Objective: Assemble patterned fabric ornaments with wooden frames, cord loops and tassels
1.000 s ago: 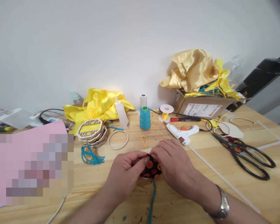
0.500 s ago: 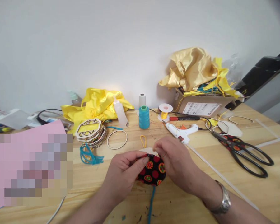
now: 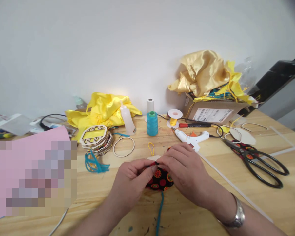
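A piece of black fabric with red and orange flower prints (image 3: pixel 159 180) is between my hands, just above the table. Its upper edge is pinched between the thumb and fingers of my left hand (image 3: pixel 137 177). My right hand (image 3: pixel 186 173) is closed at the same edge, fingertips pressed near my left thumb, and it covers the fabric's right side. Behind the fabric shows the rim of a pale flat piece (image 3: pixel 153 158). A yellow cord loop (image 3: pixel 151 149) lies beyond it, and a teal cord (image 3: pixel 159 213) runs from the fabric's lower edge toward me.
A white glue gun (image 3: pixel 191 138) lies beyond my right hand. Black-handled scissors (image 3: pixel 255 160) rest at the right. A teal thread cone (image 3: pixel 152 124) stands at the back. Left are stacked wooden frames (image 3: pixel 95 139), a wooden ring (image 3: pixel 124 147), teal tassels (image 3: pixel 95 163) and a pink sheet (image 3: pixel 34 147).
My right hand has moved left along the fabric's upper edge, with its fingertips now close to my left thumb. My left hand keeps its pinch in nearly the same place.
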`<act>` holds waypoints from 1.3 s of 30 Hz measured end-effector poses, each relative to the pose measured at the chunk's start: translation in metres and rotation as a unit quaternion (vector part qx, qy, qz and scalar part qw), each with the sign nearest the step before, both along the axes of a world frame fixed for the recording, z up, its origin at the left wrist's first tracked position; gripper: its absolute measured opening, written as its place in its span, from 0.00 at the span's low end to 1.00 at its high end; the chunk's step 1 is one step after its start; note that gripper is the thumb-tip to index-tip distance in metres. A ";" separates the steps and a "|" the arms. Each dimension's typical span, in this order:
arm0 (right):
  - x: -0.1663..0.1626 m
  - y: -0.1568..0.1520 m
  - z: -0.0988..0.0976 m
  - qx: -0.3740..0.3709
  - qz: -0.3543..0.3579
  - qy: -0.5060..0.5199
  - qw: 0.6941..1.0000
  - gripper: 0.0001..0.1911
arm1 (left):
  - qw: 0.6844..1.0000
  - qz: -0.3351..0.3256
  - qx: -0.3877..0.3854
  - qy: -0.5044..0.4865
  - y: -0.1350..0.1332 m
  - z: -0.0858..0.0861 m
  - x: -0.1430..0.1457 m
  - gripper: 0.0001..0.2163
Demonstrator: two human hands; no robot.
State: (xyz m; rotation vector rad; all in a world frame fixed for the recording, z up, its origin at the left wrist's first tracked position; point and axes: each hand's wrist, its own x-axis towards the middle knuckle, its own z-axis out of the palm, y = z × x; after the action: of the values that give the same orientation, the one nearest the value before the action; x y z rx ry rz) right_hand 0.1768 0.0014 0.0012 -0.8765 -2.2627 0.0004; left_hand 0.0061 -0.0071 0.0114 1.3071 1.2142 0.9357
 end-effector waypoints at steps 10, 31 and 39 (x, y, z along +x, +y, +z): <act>-0.004 -0.004 -0.001 0.001 -0.023 -0.080 0.997 0.10 | 0.996 -0.023 0.055 0.065 -0.006 -0.001 0.002 0.09; 0.005 -0.059 0.031 -0.248 0.029 -0.135 0.959 0.09 | 0.932 0.225 -0.045 -0.282 0.023 0.003 -0.016 0.05; 0.024 -0.069 -0.011 -0.338 -0.113 -0.002 0.934 0.11 | 0.919 0.236 -0.078 -0.305 0.021 0.005 -0.012 0.07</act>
State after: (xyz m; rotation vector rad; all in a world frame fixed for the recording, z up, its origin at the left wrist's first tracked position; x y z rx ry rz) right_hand 0.2011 -0.0674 -0.0096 -1.4817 -2.1632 0.7089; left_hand -0.0061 0.0139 0.0167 0.5158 1.0805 1.4271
